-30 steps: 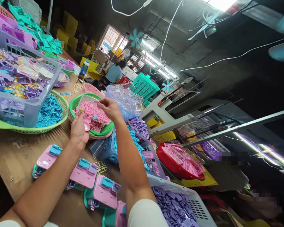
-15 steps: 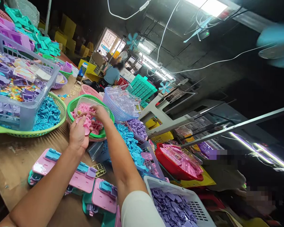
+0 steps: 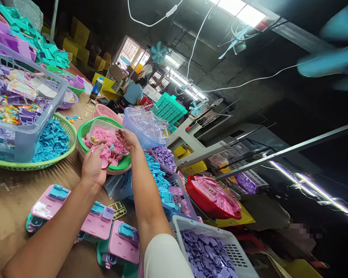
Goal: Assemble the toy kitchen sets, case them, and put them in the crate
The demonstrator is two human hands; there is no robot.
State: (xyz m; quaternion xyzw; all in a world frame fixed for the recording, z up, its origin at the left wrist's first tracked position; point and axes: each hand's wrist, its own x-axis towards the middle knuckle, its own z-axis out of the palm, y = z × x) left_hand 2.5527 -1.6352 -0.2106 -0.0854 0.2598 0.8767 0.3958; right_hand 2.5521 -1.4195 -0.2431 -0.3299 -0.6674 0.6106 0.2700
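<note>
My left hand (image 3: 93, 166) is closed around several shallow, round pink plastic dishes (image 3: 104, 154), held over the near rim of a green basket (image 3: 81, 133). Above the basket's right side hovers my right hand (image 3: 127, 139), its fingers loosely bent and a little apart, with nothing visible in them. Under it a clear plastic tub (image 3: 100, 122), filled with small pink pieces (image 3: 108, 136), rests in the basket. Larger pink parts lie beside the tub, partly hidden by my left hand. Below my forearms stand pink and teal toy assemblies (image 3: 123, 241) with blue and purple fittings.
At left, a lavender crate (image 3: 26, 139) of mixed parts sits on a yellow-green basket (image 3: 71, 144) with blue pieces. To the right are blue parts (image 3: 155, 175), a grey crate (image 3: 176, 231) of purple pieces and a red basin (image 3: 197, 199). A person (image 3: 133, 92) sits farther back.
My right hand has lifted from the pink pieces to above the tub's right side, exposing more of them. My left hand still holds the pink dishes. The view has shifted slightly.
</note>
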